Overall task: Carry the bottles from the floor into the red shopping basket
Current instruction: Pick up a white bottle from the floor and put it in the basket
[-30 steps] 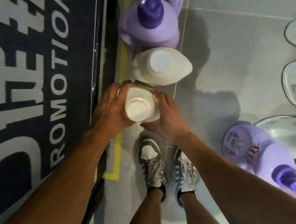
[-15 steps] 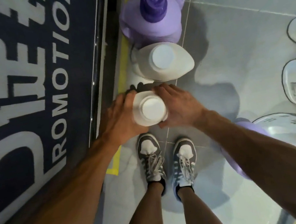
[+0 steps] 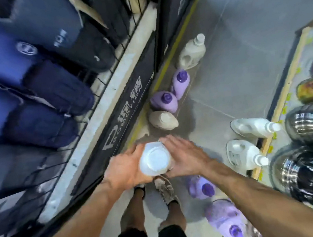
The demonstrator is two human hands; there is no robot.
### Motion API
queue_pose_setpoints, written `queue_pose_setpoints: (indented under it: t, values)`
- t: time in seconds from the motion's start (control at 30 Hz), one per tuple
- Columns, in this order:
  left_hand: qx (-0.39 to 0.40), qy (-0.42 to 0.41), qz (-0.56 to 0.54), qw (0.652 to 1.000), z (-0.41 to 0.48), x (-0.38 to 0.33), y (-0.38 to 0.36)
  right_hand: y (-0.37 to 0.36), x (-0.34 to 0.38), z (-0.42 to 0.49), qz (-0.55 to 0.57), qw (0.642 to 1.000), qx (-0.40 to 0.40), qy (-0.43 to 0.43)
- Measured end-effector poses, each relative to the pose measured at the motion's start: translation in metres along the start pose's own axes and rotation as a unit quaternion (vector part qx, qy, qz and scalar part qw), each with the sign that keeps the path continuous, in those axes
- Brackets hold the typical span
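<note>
Item: white bottle, lower centre of frame, off the floor.

Change since half a second ago: it was low among the floor row, just below a beige bottle. It is now raised, and that beige bottle lies clear above it in the frame. The view has risen and takes in more of the aisle.

Orientation: upright, rounded top facing the lens. The long axis runs along the line of sight, down towards the shoes.

Hold: left hand and right hand are cupped round opposite sides, with fingers wrapping the far edge.

Also present:
- two purple bottles beyond the beige one
- two white jugs at right
- dark blue bags racked at upper left
</note>
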State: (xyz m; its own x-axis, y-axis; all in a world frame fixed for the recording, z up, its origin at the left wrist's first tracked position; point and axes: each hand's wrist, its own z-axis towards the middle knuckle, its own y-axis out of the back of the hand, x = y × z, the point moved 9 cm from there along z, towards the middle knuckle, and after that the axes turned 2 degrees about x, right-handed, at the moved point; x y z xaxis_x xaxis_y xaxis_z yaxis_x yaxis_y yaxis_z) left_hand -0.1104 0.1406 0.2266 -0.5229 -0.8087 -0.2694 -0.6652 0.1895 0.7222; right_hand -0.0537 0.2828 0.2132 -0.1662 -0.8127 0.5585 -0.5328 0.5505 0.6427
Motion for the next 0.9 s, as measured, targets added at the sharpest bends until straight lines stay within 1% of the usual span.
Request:
queue_pose_setpoints:
  t: [0.13, 0.23, 0.33, 0.43, 0.57, 0.73, 0.8, 0.9]
  values:
    - [-0.115, 0.011, -0.033, 0.993, -0.1, -0.018, 0.071, 0.07, 0.086, -0.052, -0.065, 0.994, -0.017, 0.09]
    - [-0.141, 0.048, -0.046, 0.988, -0.143, -0.022, 0.098, 0.101, 0.126, -0.068, -0.102, 0.986, -0.026, 0.13]
    - [-0.199, 0.092, -0.078, 0.973, -0.212, -0.009, 0.121, 0.116, 0.192, -0.086, -0.163, 0.97, -0.01, 0.178]
    - [-0.248, 0.154, -0.117, 0.949, -0.282, 0.013, 0.118, 0.111, 0.265, -0.095, -0.226, 0.943, 0.013, 0.242]
    - [-0.275, 0.24, -0.164, 0.916, -0.374, 0.044, 0.098, 0.073, 0.363, -0.109, -0.277, 0.899, 0.06, 0.333]
    - [-0.309, 0.353, -0.2, 0.86, -0.503, 0.078, 0.039, -0.016, 0.478, -0.142, -0.296, 0.846, 0.138, 0.421]
    - [-0.322, 0.398, -0.209, 0.833, -0.559, 0.089, 0.007, -0.062, 0.526, -0.163, -0.305, 0.815, 0.17, 0.462]
    - [-0.337, 0.459, -0.26, 0.78, -0.645, 0.098, -0.048, -0.135, 0.589, -0.204, -0.329, 0.769, 0.211, 0.506]
